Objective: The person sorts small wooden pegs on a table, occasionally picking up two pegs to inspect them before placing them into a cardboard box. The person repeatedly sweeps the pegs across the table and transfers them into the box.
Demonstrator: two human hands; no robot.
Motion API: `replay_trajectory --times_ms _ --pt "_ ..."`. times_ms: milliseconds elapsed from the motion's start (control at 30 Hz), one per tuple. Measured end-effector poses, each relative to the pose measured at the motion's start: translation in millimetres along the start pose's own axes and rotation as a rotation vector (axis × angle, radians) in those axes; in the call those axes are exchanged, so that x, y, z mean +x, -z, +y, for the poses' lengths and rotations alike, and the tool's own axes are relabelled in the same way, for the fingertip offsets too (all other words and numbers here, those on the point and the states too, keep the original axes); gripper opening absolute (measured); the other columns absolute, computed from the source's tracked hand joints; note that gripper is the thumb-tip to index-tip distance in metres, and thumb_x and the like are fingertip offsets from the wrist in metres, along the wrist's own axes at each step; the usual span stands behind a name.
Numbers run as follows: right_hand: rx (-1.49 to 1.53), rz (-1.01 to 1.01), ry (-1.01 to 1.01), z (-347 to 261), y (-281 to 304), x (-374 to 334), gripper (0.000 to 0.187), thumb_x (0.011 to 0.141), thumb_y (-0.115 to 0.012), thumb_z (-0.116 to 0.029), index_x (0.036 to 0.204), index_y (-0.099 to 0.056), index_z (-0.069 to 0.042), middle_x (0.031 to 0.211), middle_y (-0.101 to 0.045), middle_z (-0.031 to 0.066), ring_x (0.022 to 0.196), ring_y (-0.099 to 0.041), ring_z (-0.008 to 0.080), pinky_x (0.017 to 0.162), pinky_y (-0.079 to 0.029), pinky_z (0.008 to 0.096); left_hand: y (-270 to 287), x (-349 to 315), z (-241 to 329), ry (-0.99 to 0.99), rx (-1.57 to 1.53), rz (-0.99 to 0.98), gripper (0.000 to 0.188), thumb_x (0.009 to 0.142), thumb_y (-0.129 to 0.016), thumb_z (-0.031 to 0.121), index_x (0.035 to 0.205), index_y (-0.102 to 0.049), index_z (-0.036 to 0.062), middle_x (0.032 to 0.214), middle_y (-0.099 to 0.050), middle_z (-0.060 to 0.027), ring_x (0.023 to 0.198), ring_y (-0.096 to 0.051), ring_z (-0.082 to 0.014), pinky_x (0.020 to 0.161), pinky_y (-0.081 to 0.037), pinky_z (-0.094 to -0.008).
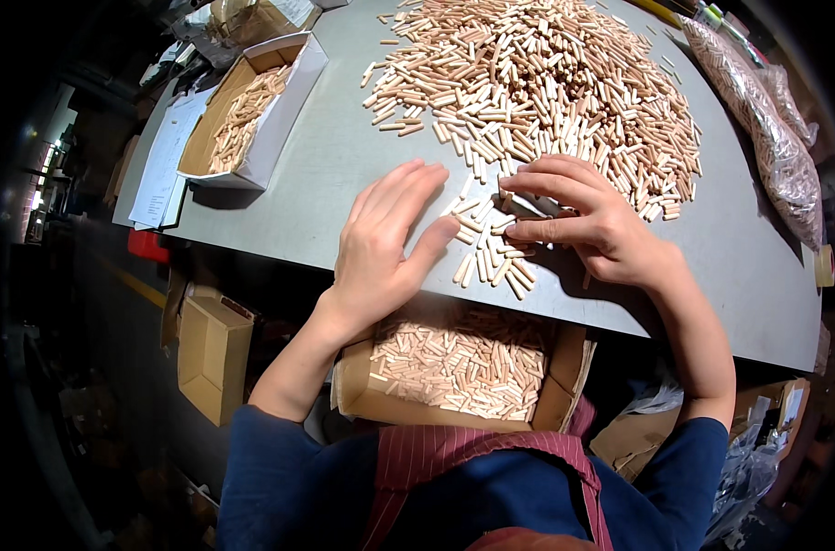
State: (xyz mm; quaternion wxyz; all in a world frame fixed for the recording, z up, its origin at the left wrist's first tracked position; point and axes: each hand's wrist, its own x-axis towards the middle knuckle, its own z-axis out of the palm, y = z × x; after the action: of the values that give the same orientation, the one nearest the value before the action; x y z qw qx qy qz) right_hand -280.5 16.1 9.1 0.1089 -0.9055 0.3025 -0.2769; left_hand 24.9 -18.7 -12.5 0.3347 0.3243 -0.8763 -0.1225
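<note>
A large heap of short wooden dowels (564, 83) covers the far part of the grey table (307, 202). A small group of loose dowels (491, 243) lies close to the near edge, between my two hands. My left hand (385, 234) rests flat on the tabletop to the left of that group, fingers stretched out and thumb apart, holding nothing. Over the right side of the group, my right hand (587, 216) is spread with its fingers bent, the fingertips at the dowels. Below the table edge, an open cardboard box (362, 390) in front of me holds many more dowels.
At the left of the table stands a white carton (284, 119) partly filled with dowels, beside papers (165, 165). A clear bag of dowels (757, 129) lies along the right edge, near a tape roll (823, 266). A cardboard box (214, 354) sits low at left.
</note>
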Motion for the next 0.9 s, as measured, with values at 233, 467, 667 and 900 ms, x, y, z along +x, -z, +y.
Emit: replay_trajectory --times_ms 233,467,667,900 --pt "-0.005 -0.029 -0.025 2.1 2.4 -1.1 0.048 0.081 -0.07 -0.001 0.125 -0.082 -0.016 0.149 -0.065 0.0133 0.14 -0.056 0.0386 0.116 -0.044 0.0535 0.7 0.0 2.8 0.001 0.011 0.003 0.042 0.104 -0.068 0.029 0.135 -0.067 -0.0007 0.133 -0.071 -0.0204 0.133 -0.062 -0.0395 0.112 -0.045 -0.0489" --pt "0.048 0.061 -0.033 2.2 4.1 0.3 0.039 0.075 -0.073 -0.001 0.111 -0.083 -0.01 0.14 -0.068 0.0146 0.133 -0.06 0.0389 0.111 -0.048 0.0511 1.4 -2.2 0.6 0.047 -0.025 -0.008 0.035 0.108 -0.055 0.012 0.139 -0.067 0.0025 0.139 -0.071 -0.0142 0.139 -0.06 -0.0366 0.115 -0.043 -0.0463" --pt "0.078 0.044 -0.04 7.8 6.7 -5.9 0.023 0.078 -0.07 -0.003 0.097 -0.083 -0.004 0.139 -0.07 0.016 0.136 -0.057 0.0406 0.115 -0.044 0.0542 0.1 0.8 4.0 0.005 0.008 0.009 0.036 0.096 -0.059 -0.001 0.13 -0.069 0.0005 0.131 -0.071 -0.017 0.132 -0.063 -0.0382 0.111 -0.046 -0.0489" --pt "0.093 0.031 -0.009 7.9 7.1 -4.4 0.025 0.072 -0.068 -0.002 0.092 -0.082 -0.004 0.136 -0.072 0.0141 0.135 -0.059 0.0396 0.113 -0.046 0.0533 -0.8 0.5 7.5 0.002 0.019 0.007 0.039 0.088 -0.06 -0.008 0.119 -0.078 0.008 0.131 -0.072 -0.0136 0.129 -0.065 -0.0354 0.109 -0.048 -0.0463"
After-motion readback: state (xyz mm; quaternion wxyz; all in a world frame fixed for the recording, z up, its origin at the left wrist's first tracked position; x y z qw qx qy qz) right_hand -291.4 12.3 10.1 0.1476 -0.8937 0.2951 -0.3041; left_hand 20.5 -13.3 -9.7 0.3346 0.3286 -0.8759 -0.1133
